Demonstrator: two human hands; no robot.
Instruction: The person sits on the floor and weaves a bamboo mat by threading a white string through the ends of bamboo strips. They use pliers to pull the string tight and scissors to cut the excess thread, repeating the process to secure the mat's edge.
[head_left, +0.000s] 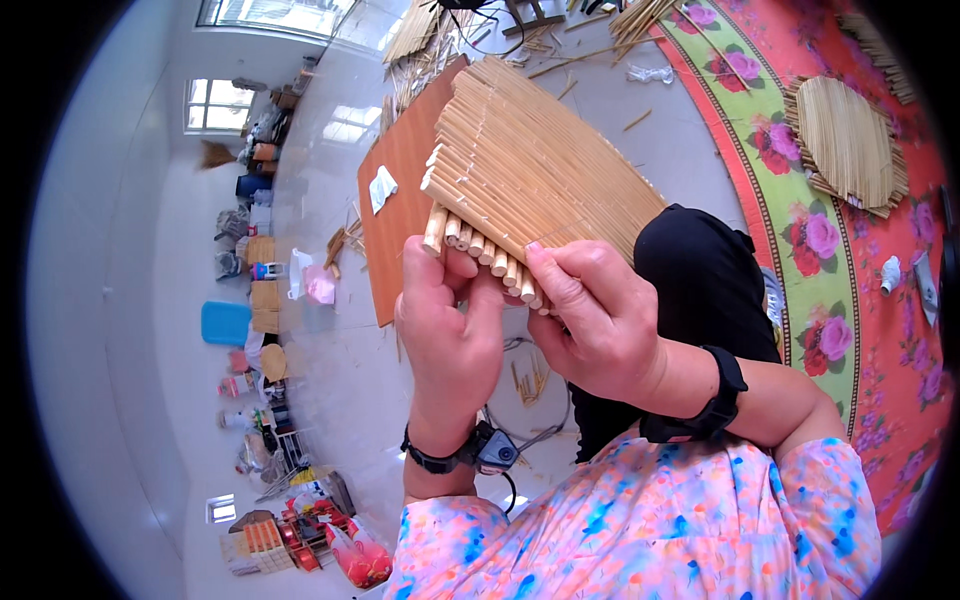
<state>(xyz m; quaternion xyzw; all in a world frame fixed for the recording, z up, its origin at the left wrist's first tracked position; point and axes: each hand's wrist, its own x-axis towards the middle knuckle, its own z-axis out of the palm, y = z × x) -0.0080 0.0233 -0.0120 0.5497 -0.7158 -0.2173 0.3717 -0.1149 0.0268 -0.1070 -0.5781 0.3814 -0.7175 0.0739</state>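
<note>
A mat of pale reed sticks (545, 155), joined side by side by rows of light thread, slants away from me across a brown board and toward my knee. At its near edge the sticks fold over in a second layer, with their round cut ends (487, 250) facing me. My left hand (450, 315) is closed around the left end of this edge, its fingers partly under the sticks. My right hand (600, 315) pinches the edge further right, thumb on top near a thread row. The fingers beneath are hidden.
The brown board (395, 260) carries a white scrap (382, 188). Loose sticks (640, 25) lie on the pale tiled floor beyond. On the flowered red cloth (790, 250) at right rests an oval stick mat (848, 140). A blue basin (226, 323) and boxes line the left wall.
</note>
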